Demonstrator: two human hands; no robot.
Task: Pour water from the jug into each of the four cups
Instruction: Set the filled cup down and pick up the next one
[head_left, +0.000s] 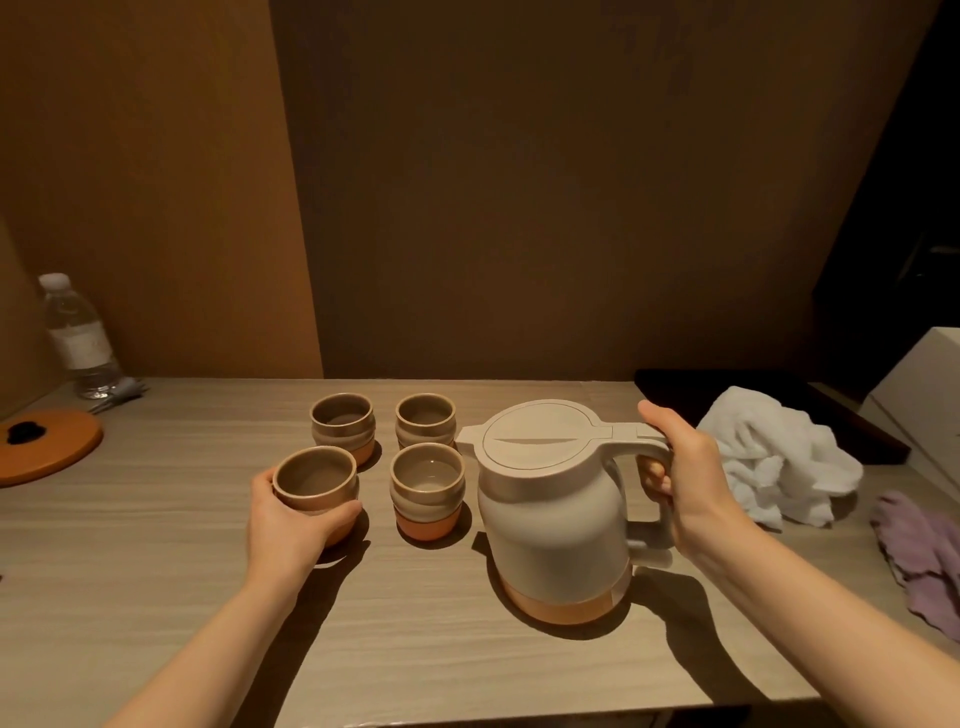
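cream jug (553, 512) with an orange base stands upright on the wooden table (415, 649), lid on, spout toward the cups. right hand (685, 478) grips the jug handle (641, 441), fingers curled through the loop, thumb along the top. left hand (291, 519) wraps the near-left cup (315, 478), thumb and fingers curled round its side; can't tell if it's lifted off the table. near-right cup (427, 488) sits just beside the jug. far-left cup (343, 423) and far-right cup (425, 418) sit behind, all four in a tight square. near-right cup seems to hold water; other levels unclear. water bottle (78, 338) and orange lid (47, 447) far left. white towel (774, 457) and purple cloth (924, 561) at right.
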